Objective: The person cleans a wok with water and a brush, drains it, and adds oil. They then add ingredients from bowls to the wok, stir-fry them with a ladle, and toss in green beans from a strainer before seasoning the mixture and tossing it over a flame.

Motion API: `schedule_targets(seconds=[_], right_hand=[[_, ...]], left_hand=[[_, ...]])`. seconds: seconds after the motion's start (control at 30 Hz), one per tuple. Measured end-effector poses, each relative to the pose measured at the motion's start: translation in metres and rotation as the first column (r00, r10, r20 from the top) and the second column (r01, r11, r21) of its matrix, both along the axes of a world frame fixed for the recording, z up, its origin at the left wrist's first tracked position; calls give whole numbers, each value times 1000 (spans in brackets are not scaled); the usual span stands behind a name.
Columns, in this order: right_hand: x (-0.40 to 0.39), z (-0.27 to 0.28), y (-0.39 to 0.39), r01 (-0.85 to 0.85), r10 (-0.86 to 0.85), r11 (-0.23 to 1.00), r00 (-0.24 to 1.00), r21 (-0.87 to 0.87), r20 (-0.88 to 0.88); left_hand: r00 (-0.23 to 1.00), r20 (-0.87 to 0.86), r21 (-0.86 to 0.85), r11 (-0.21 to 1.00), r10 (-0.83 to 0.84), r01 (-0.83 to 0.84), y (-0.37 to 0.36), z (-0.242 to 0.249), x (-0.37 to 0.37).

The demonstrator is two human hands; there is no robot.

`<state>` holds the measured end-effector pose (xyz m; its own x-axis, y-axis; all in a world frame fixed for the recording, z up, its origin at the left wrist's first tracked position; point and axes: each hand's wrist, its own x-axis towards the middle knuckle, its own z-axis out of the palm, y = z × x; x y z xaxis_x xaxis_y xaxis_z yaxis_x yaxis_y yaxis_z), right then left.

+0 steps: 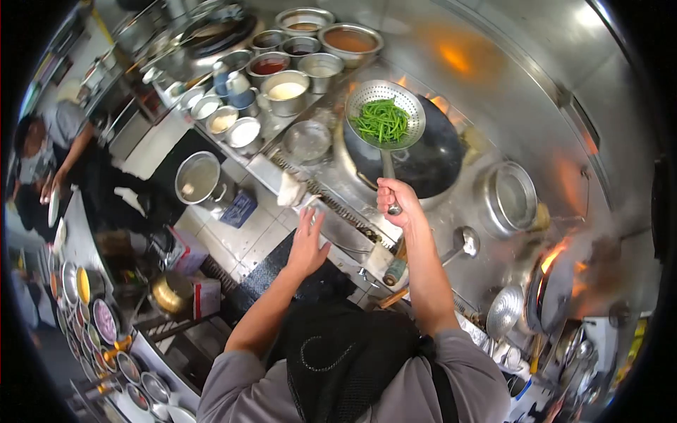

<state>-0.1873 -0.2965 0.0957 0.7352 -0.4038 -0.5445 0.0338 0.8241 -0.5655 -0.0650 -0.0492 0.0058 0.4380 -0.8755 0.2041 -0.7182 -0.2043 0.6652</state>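
Observation:
My right hand is closed around the handle of a perforated metal strainer ladle. Green beans lie in its bowl, which hangs over a large dark wok. Flames show around the far rim of the wok. My left hand is held over the front edge of the stove with its fingers apart and nothing in it. Just beyond its fingertips a white cloth lies on the stove's edge.
Metal pots of sauces and bowls of seasonings crowd the left of the stove. A metal basin and a ladle are on the right. Fire burns at another wok. A pot stands left; a person works beyond.

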Motion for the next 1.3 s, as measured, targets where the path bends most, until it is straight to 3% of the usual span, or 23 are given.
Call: schedule_targets(seconds=[0.07, 0.17, 0.23, 0.3, 0.33, 0.37, 0.4, 0.43, 0.47, 0.53, 0.6, 0.67, 0.73, 0.77, 0.83, 0.9, 0.93, 0.97, 1.03, 1.1, 1.13, 1.27, 1.3], right_hand=[[29, -5, 21, -41, 41, 999, 999, 13, 27], [80, -21, 51, -162, 129, 971, 974, 174, 187], [112, -40, 70, -164, 143, 977, 977, 135, 157], [139, -84, 72, -261, 199, 925, 952, 276, 232], [151, -63, 108, -93, 87, 980, 995, -176, -40], [163, -93, 82, -216, 195, 948, 974, 232, 111], [176, -112, 67, -365, 266, 842, 921, 396, 284], [191, -118, 65, -271, 252, 924, 962, 271, 101], [205, -135, 50, -274, 240, 860, 962, 431, 133], [231, -165, 39, -261, 165, 837, 958, 481, 234], [243, -170, 48, -272, 109, 848, 929, 454, 353], [251, -158, 60, -282, 130, 808, 941, 516, 312], [248, -123, 102, -186, 197, 976, 976, 115, -91], [243, -139, 92, -327, 330, 943, 942, 51, -64], [212, -85, 166, -449, 377, 877, 865, -171, -332], [175, -119, 169, -634, 538, 748, 751, -194, -383], [153, -132, 184, -685, 597, 719, 695, -118, -400], [137, -134, 199, -743, 717, 667, 614, 66, -331], [125, -155, 236, -789, 670, 614, 530, -13, -520], [127, -179, 268, -824, 609, 563, 463, -59, -644], [132, -189, 281, -835, 581, 544, 442, -77, -683], [161, -216, 311, -861, 500, 492, 400, -128, -768], [167, -221, 315, -867, 487, 479, 393, -138, -780]], left_hand=[[991, -82, 89, 991, 107, -99, 74, -15, 7], [933, -131, 261, 919, 336, -294, 195, -49, 15], [867, -150, 273, 863, 475, -426, 270, -61, 16], [738, -136, 259, 743, 661, -617, 340, -58, 10], [648, -104, 251, 650, 755, -717, 367, -56, 5], [544, -100, 226, 551, 833, -803, 393, -60, -2], [439, -98, 200, 449, 893, -871, 415, -62, -11], [273, -161, 221, 304, 949, -927, 432, -56, -19], [125, -226, 237, 179, 966, -955, 448, -49, -25], [-72, -252, 192, -24, 965, -981, 475, -41, -38], [-159, -180, 149, -133, 971, -980, 500, -48, -50], [-216, -231, 136, -188, 949, -973, 510, -28, -46], [-184, -201, 89, -170, 962, -981, 518, -3, -30], [-169, -193, 39, -165, 967, -986, 522, 11, -19], [-118, -182, -94, -137, 976, -986, 541, 38, 20], [-36, -41, -287, -46, 999, -957, 574, 74, 74], [-31, 61, -373, -6, 998, -928, 597, 87, 104], [-28, 206, -456, 70, 978, -887, 627, 96, 137], [-93, 343, -440, 73, 935, -895, 683, 120, 196], [-144, 375, -385, 13, 916, -923, 757, 103, 264], [-107, 426, -339, 49, 899, -940, 796, 89, 296], [-1, 417, 256, -118, 909, -960, 889, 38, 379], [80, 364, 426, -90, 928, -900, 897, 31, 387]])
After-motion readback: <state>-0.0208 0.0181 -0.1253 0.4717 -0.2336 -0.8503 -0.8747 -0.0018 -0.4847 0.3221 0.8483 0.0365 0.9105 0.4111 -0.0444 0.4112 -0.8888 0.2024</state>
